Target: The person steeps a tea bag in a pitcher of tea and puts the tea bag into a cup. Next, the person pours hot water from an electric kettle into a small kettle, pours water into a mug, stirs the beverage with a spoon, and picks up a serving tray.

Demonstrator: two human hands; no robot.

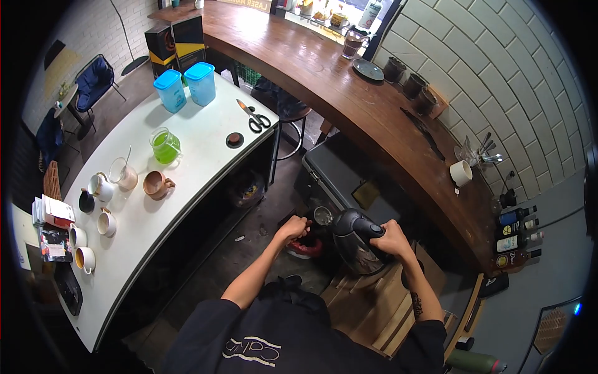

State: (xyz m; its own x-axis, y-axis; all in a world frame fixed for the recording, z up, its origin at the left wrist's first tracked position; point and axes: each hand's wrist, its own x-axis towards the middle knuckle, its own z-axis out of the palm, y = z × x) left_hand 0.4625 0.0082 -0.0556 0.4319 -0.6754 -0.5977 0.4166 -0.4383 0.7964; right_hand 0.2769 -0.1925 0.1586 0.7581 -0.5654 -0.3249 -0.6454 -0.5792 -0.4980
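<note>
A black and steel kettle hangs over the floor area in front of me, and my right hand is wrapped round its black handle. To its left, my left hand is closed near a small round glass or metal vessel; its fingers look pinched on something dark, too small to make out. The vessel sits close to the kettle's front end. Below my left hand lies a red and white item, partly hidden.
A white counter on the left bears mugs, a green-filled jug, blue-lidded containers and scissors. A curved wooden bar runs along the front and right. Wooden slats lie below the kettle.
</note>
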